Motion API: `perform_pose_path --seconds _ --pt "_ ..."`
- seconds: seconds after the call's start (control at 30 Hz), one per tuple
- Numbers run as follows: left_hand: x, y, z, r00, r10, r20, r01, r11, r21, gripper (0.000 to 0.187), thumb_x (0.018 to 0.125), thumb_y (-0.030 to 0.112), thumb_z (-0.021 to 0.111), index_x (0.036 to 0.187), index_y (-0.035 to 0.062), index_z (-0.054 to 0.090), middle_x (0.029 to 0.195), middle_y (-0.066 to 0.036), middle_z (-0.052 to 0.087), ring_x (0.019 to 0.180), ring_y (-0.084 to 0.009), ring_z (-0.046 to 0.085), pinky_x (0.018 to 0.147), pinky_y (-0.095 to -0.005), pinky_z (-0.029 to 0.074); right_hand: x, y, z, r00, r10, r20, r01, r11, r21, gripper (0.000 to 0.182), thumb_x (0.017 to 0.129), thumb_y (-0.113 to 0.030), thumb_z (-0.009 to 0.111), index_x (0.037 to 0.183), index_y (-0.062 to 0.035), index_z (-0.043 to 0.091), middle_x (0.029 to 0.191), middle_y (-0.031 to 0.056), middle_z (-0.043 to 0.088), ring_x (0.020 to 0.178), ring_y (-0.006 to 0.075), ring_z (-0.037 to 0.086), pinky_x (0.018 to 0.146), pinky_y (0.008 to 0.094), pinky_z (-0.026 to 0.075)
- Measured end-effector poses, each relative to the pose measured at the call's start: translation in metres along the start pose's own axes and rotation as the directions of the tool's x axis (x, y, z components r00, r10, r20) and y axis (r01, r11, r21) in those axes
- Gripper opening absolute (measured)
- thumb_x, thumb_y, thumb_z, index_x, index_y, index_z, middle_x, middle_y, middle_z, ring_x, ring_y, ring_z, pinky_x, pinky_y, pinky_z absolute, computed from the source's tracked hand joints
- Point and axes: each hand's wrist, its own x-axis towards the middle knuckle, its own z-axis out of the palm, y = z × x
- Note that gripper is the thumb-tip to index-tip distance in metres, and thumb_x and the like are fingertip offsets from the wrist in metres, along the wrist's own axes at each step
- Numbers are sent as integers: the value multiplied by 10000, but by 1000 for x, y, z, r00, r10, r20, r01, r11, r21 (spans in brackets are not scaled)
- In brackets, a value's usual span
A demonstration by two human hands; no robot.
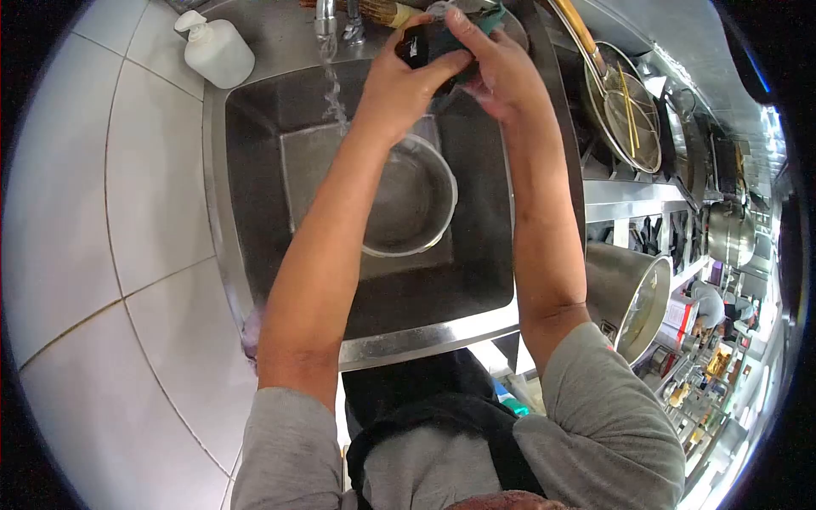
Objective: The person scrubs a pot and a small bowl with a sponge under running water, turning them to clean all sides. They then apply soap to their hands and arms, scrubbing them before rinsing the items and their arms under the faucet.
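Apron (425,408): dark, below both forearms.
Left hand (399,81): closed on the sponge, thumb across it.
Right hand (501,72): fingers wrapped over the same sponge.
Sponge (422,44): dark, squeezed between both hands.
Pot (412,200): in the sink (255,127) under the hands.
Water (333,93): running left of the left hand.
Soap (217,47): far left of the hands.

The dark object (433,42) held above the sink is mostly covered by the left hand (399,85) and right hand (501,72); its kind cannot be told. The tap (326,17) is cut off by the top edge. The left forearm hides part of the steel pot (416,200). Far items on the right counter (722,357) are too small and blurred to identify.
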Motion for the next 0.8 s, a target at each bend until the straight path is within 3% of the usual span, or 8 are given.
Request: perform_pose_path --seconds 0.13,0.37,0.43,0.47,0.5,0.6,0.67,0.8 --pt "-34 -10 -23 939 -344 -3 323 886 -333 364 975 184 726 1270 -22 663 1142 -63 702 994 -125 646 844 -309 528 4 48 -10 994 -47 95 28 980 197 300 975 -186 675 1168 40 630 1044 105 730 939 267 725 819 454 587" --pt "-65 -18 -39 920 -353 -171 209 810 -548 316 1005 171 689 1228 -50 648 1145 -88 711 995 -158 671 890 -305 527 -19 70 -6 950 31 310 -213 790 575 303 1003 -175 544 1192 60 574 1090 204 696 1005 369 696 873 529 584" --pt "-78 -9 -48 871 -436 -226 195 729 -656 279 1021 153 659 1211 -49 632 1152 -109 711 1012 -200 684 917 -338 526 -33 66 -6 985 89 145 -157 804 574 324 998 -139 512 1242 73 537 1182 235 663 1097 394 668 947 576 547" --pt "-85 -28 -62 879 -433 -201 200 716 -669 270 1019 150 653 1263 36 633 1177 -103 708 1071 -264 675 890 -559 560 -38 65 -4 990 141 -22 -103 818 566 355 993 -104 481 1292 86 500 1275 266 629 1188 419 640 1021 622 510" --pt "-91 -27 -70 877 -434 -206 197 717 -669 270 1019 150 653 1263 36 633 1177 -103 708 1071 -264 675 890 -559 560 -37 71 -9 990 143 -18 -108 818 564 355 993 -104 481 1292 86 500 1275 266 629 1188 419 640 1021 622 510" --pt "-116 -24 -82 796 -590 -131 300 573 -763 252 1014 141 655 1247 44 641 1198 -111 709 1068 -256 676 868 -529 562 -34 93 -18 971 215 -104 -122 822 557 318 988 -163 494 1209 60 541 1128 230 674 1019 411 688 880 625 572" --pt "-128 -24 -83 846 -531 45 354 497 -792 203 1025 157 645 1213 81 658 1082 -56 730 982 -192 689 873 -326 539 -35 114 -11 955 289 -72 -211 827 521 325 991 -182 502 1219 46 544 1132 219 678 1009 398 692 869 602 576" --pt "-130 -14 -87 881 -473 -33 344 685 -642 178 1026 166 646 1172 76 693 1048 -39 731 953 -191 678 873 -320 523 -40 144 -9 935 350 62 -330 794 511 329 1013 -270 534 1205 -8 590 1136 179 694 975 358 699 856 536 571"
